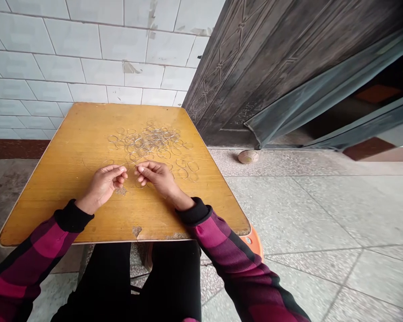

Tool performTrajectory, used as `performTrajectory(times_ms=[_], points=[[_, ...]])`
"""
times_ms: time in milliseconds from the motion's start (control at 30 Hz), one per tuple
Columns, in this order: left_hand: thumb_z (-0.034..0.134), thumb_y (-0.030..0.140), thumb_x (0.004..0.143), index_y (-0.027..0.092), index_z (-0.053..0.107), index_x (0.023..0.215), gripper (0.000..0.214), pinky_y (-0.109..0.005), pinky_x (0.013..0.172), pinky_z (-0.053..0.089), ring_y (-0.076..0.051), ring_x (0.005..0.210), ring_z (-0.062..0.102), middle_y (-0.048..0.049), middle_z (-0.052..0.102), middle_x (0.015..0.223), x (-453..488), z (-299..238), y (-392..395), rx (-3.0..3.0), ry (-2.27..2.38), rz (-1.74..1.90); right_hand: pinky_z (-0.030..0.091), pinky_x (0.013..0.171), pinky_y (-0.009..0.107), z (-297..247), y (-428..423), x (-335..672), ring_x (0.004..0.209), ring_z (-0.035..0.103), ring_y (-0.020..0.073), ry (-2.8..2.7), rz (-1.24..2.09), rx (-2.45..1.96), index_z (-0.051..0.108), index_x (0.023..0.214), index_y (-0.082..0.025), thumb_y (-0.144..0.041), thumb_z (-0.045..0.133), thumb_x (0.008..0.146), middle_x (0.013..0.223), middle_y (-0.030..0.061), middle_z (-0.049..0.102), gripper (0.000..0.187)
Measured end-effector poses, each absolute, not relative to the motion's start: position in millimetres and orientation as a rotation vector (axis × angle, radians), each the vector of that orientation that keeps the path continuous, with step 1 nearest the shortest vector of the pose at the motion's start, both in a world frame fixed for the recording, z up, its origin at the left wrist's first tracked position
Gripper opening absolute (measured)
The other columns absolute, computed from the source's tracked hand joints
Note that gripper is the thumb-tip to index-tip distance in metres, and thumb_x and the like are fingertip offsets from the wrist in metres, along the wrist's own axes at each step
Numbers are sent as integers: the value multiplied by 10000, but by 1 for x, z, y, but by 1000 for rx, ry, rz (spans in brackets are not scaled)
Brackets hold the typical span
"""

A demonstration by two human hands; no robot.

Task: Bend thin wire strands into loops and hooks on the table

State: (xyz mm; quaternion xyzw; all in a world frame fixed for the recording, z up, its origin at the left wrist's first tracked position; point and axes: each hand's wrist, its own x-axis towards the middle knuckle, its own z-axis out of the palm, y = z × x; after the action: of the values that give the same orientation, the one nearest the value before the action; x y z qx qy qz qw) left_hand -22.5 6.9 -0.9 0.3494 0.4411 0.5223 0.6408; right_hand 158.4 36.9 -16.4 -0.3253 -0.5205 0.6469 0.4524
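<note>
Over the near half of the wooden table, my left hand pinches a thin wire between thumb and forefinger; part of it curves out behind the fingers. My right hand is a short gap away, with thumb and forefinger pressed together on the end of a fine wire loop, mostly hidden by the fingers. Whether both hands hold the same wire I cannot tell. Just beyond them lies a tangled heap of thin metal wire rings. Several loose rings lie right of my right hand.
White wall tiles rise behind the table. At the right stand a dark carved door and a grey-green curtain. A worn ball rests on the floor. An orange stool shows under the table's right corner.
</note>
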Motion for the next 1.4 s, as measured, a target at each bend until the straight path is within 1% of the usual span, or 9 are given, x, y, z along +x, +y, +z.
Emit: performTrajectory(times_ms=[267, 433, 700, 1000, 1100, 1167, 1233, 1333, 1400], points=[[780, 321, 664, 133, 654, 693, 228, -189, 452, 405, -76, 518, 520, -14, 630, 651, -19, -2, 2, 894, 974, 1226, 531, 552, 203, -26, 36, 150, 590, 619, 76, -1122, 1790, -749, 724, 880, -197, -412, 816, 672, 718, -15, 687, 313], [779, 323, 676, 122, 663, 709, 235, -176, 430, 418, -70, 507, 510, -7, 621, 644, -18, -2, 1, 936, 962, 1240, 530, 523, 165, -24, 34, 149, 546, 621, 59, -1085, 1887, -714, 716, 859, -176, -404, 829, 663, 680, -24, 688, 321], [761, 335, 677, 116, 660, 712, 244, -179, 398, 419, -72, 471, 504, -3, 609, 621, -18, -1, 1, 972, 973, 1238, 530, 500, 150, -24, 33, 148, 518, 638, 58, -1100, 1918, -738, 673, 764, -151, -422, 839, 641, 669, -20, 699, 341], [687, 360, 748, 142, 581, 592, 288, -182, 359, 320, -50, 407, 398, 29, 512, 532, -19, -1, 2, 1140, 1089, 1257, 529, 539, 163, -26, 30, 147, 572, 640, 57, -1224, 1883, -779, 669, 774, -151, -442, 800, 691, 752, -9, 698, 329], [665, 330, 758, 145, 587, 595, 259, -181, 366, 294, -42, 404, 385, 27, 523, 548, -22, -3, 4, 1211, 1132, 1263, 523, 560, 164, -26, 30, 147, 609, 631, 55, -1276, 1802, -786, 685, 844, -172, -416, 788, 713, 770, -18, 683, 296], [657, 324, 762, 146, 611, 621, 231, -185, 372, 290, -43, 403, 389, 23, 537, 559, -24, -6, 5, 1268, 1164, 1256, 518, 570, 171, -25, 30, 147, 634, 620, 60, -1307, 1663, -772, 692, 958, -203, -397, 791, 714, 772, -28, 668, 327], [652, 335, 771, 148, 629, 641, 229, -192, 378, 295, -47, 402, 393, 19, 548, 566, -26, -10, 7, 1323, 1197, 1242, 520, 582, 193, -25, 30, 148, 646, 610, 73, -1348, 1483, -741, 692, 1023, -227, -398, 778, 732, 763, -28, 658, 348], [633, 364, 798, 151, 648, 681, 244, -208, 389, 314, -60, 407, 403, 12, 560, 581, -27, -14, 9, 1390, 1220, 1212, 532, 607, 237, -25, 28, 148, 633, 609, 88, -1449, 1246, -680, 719, 966, -225, -404, 708, 811, 762, -8, 656, 237], [615, 368, 822, 155, 677, 778, 226, -220, 421, 356, -77, 442, 442, 5, 577, 623, -28, -13, 8, 1465, 1243, 1238, 538, 621, 259, -26, 27, 149, 627, 616, 93, -1528, 1116, -642, 728, 960, -228, -379, 653, 866, 778, 3, 661, 193]])
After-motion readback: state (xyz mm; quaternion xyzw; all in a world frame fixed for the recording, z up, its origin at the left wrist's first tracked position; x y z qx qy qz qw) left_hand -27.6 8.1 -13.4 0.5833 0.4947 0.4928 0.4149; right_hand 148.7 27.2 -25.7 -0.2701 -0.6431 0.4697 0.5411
